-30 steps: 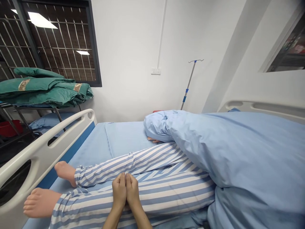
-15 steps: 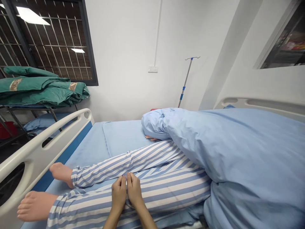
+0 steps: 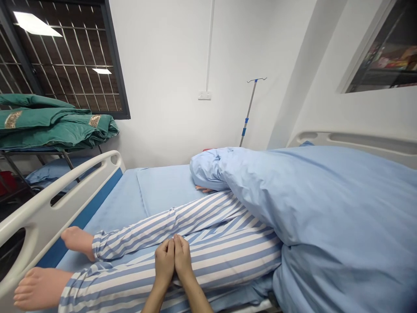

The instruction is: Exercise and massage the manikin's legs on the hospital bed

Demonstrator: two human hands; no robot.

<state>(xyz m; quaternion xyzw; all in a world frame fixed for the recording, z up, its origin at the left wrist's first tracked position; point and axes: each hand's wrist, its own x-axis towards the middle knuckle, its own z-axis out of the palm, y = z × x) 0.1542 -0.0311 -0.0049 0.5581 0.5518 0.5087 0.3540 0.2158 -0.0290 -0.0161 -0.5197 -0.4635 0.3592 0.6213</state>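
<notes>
My left hand (image 3: pixel 164 261) and my right hand (image 3: pixel 182 258) are side by side at the lower middle, their thumb sides touching. Both are closed with the fingers curled under, and no object shows in either. They are over the near leg of blue-and-white striped trousers (image 3: pixel 241 256), worn by a figure lying on the bed; whether they press on the cloth I cannot tell. Two bare, smooth, doll-like feet (image 3: pixel 42 287) stick out at the left. A light blue quilt (image 3: pixel 325 208) is folded back over the upper body, with fingertips (image 3: pixel 203 189) peeking out beneath its edge.
A cream bed end board (image 3: pixel 84 178) with cut-out grips stands at the left, another (image 3: pixel 352 141) at the right. Blue sheet (image 3: pixel 166 187) covers the mattress. Behind are an IV pole (image 3: pixel 249 108), a wall socket (image 3: pixel 204 95) and green folded bedding (image 3: pixel 55 130) on a rack.
The view has shifted slightly, so the bed and room sit a little further left. My hands have come closer together, closing the small gap between them.
</notes>
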